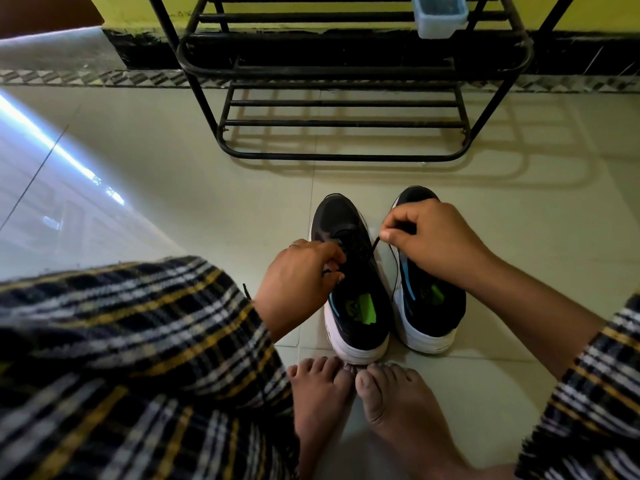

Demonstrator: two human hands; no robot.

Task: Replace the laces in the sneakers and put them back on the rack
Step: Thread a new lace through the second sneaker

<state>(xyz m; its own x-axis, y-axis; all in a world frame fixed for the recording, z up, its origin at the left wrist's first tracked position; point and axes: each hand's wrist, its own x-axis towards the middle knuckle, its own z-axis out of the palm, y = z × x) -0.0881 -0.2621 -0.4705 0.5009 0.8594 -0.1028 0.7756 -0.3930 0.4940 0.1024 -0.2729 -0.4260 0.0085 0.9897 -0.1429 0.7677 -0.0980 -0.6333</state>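
On the pale tiled floor, at six o'clock from the black shoe rack, the left hand and right hand each pinched the dark lace over the left sneaker.

Two black sneakers with white soles, blue trim and bright green insole patches; black metal rack; cream floor tiles; navy, yellow and white plaid sleeves; yellow wall
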